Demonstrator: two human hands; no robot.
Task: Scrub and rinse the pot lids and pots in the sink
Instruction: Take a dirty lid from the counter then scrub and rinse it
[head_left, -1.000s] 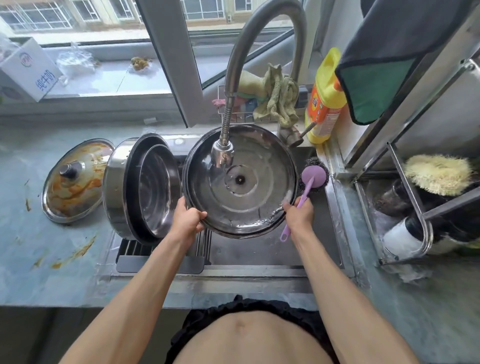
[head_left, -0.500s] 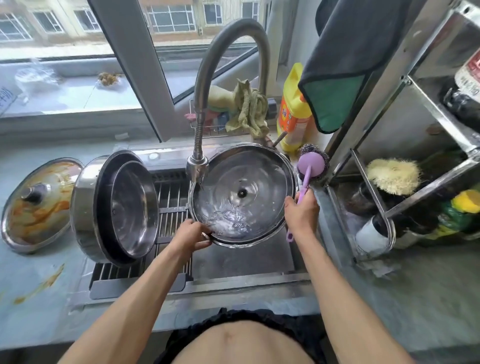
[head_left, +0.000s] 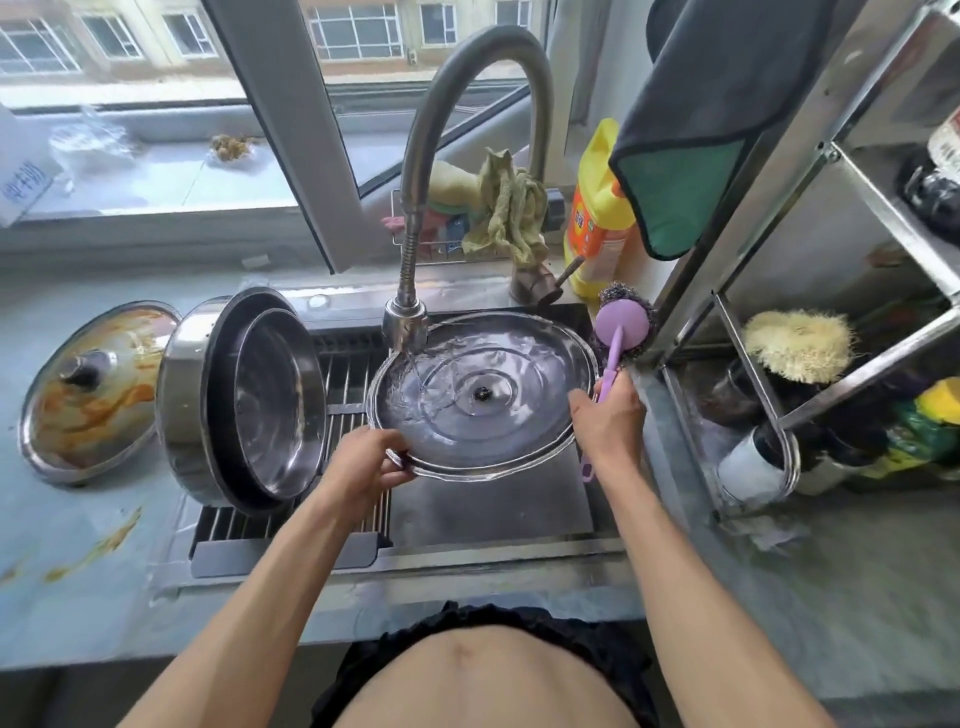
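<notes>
A steel pot lid (head_left: 483, 400) is held underside up over the sink (head_left: 493, 509), and water from the faucet head (head_left: 404, 325) runs onto its left part. My left hand (head_left: 363, 465) grips the lid's near-left rim. My right hand (head_left: 610, 415) holds the lid's right rim together with the handle of a purple scrub brush (head_left: 621, 330), whose wire-wool head points up. Two steel pots (head_left: 244, 402), one nested in the other, lie on their side on the drain rack (head_left: 358, 395) at the left. A second lid (head_left: 91, 389), smeared with orange sauce, lies on the counter.
A yellow detergent bottle (head_left: 597, 218) and a rag (head_left: 511, 208) stand behind the sink. A steel shelf rack (head_left: 779, 364) with a yellow scourer (head_left: 797, 345) is close on the right. A dark cloth (head_left: 696, 130) hangs above it. Sauce stains (head_left: 104, 545) mark the left counter.
The lid has been tipped flatter under the faucet, and the water now falls on its far-left part. My view has shifted to the right. Both hands keep their hold.
</notes>
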